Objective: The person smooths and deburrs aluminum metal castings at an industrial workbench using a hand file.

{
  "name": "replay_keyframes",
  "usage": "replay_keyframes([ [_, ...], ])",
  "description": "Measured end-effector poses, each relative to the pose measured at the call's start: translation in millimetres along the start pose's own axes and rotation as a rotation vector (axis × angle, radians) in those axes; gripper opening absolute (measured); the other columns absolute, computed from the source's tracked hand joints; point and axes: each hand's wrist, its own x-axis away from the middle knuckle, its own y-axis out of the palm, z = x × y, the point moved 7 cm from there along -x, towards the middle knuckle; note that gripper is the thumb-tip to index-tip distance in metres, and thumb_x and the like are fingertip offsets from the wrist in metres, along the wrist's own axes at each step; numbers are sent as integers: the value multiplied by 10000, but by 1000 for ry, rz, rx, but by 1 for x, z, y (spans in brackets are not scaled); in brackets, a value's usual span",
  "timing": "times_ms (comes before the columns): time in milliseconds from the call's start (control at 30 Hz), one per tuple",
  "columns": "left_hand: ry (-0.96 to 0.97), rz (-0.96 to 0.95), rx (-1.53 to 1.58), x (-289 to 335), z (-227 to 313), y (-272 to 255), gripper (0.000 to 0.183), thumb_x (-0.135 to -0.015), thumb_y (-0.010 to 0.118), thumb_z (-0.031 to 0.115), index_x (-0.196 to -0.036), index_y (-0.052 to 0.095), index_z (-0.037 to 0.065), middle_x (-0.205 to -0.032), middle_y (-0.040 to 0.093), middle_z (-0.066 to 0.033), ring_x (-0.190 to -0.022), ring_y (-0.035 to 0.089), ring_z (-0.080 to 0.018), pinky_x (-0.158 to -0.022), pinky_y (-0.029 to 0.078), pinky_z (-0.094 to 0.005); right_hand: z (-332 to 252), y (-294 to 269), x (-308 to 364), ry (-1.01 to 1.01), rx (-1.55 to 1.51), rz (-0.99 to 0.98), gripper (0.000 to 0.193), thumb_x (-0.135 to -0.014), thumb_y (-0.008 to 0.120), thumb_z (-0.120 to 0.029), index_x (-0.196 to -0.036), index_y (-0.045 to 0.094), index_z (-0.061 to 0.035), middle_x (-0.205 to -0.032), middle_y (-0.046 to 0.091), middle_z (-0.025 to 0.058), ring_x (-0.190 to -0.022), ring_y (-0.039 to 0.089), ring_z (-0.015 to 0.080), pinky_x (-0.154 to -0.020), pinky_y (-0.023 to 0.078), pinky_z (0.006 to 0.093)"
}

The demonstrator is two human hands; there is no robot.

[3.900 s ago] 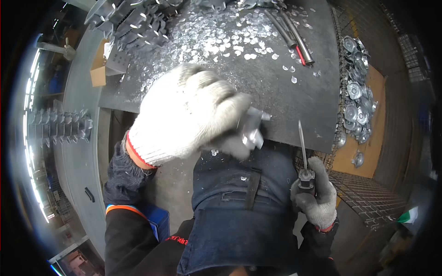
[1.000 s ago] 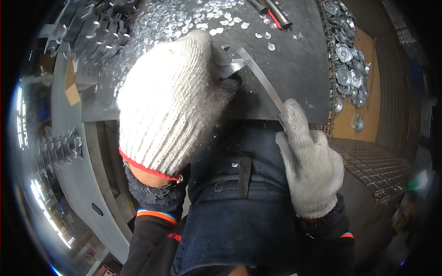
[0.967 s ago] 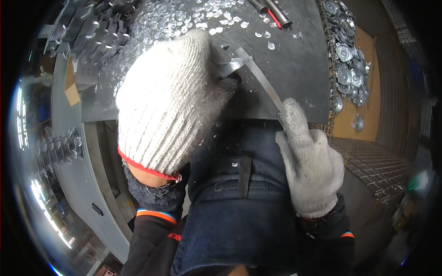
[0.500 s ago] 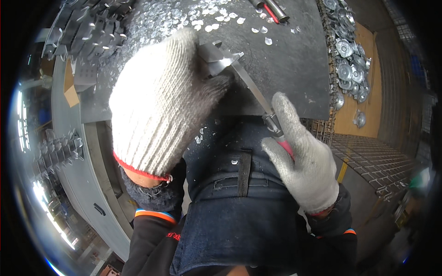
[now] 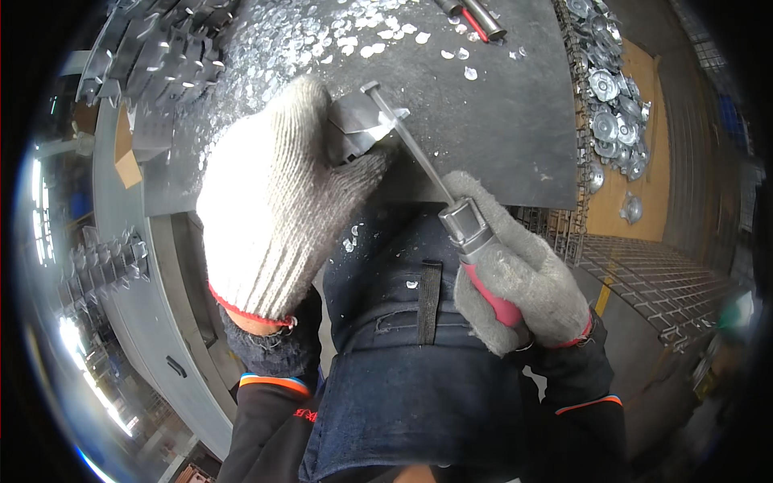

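My left hand [image 5: 278, 185], in a white knit glove with a red cuff edge, is closed around a shiny bent metal part [image 5: 354, 121] above the near side of the dark tabletop. In my right hand [image 5: 523, 278], also gloved, is a hand tool with a long narrow metal shaft [image 5: 419, 153] and a red-and-grey handle [image 5: 498, 299]. The fingers wrap round that handle. Pointing up and left, the shaft crosses the right edge of the metal part, its small wider tip just beyond. Whether the two touch, I cannot tell.
Thin clear flakes [image 5: 322, 36] cover the far left of the dark tabletop [image 5: 499, 121]. Stacked metal parts [image 5: 161, 48] stand at far left. Metal rods and a red-handled tool [image 5: 475, 24] lie at the back. Right of a wire-mesh edge, round metal pieces [image 5: 608, 125] rest on brown board.
My right hand has rolled over and moved slightly left, bringing the tool's handle into view and its tip farther up-left. My left hand and the metal part have shifted slightly down.
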Motion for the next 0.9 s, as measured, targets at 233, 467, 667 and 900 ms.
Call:
replay_keyframes([
  [233, -26, -33, 75, -3, -7, 2, 427, -838, 940, 249, -977, 617, 7, -763, 611, -126, -659, 563, -230, -660, 498, -401, -8, 6, 5, -59, 163, 51, 784, -1123, 590, -63, -1834, 262, -92, -819, 616, 18, -611, 579, 94, -561, 501, 275],
  [467, 47, 6, 23, -4, -3, 4, 427, -843, 929, 274, -965, 617, 10, -773, 613, -139, -669, 579, -255, -671, 507, -413, -6, 11, 4, -151, 229, 182, 833, -1087, 655, -229, -1806, 289, -21, -612, 601, 13, -439, 536, 106, -424, 406, 284],
  [667, -9, -14, 17, -3, -6, 1, 427, -842, 926, 274, -949, 606, 12, -789, 619, -157, -692, 598, -270, -697, 521, -421, -14, 0, 17, -228, 190, 269, 952, -1081, 761, -482, -1792, 318, -28, -576, 600, 29, -395, 499, 105, -375, 353, 280],
  [900, -35, -23, 109, -1, -5, -2, 409, -827, 929, 241, -997, 637, 9, -835, 677, -165, -721, 653, -269, -720, 549, -420, 4, 3, 11, -45, 37, 157, 1067, -1018, 830, -493, -1794, 292, 5, -640, 607, 51, -438, 515, 123, -401, 374, 289],
])
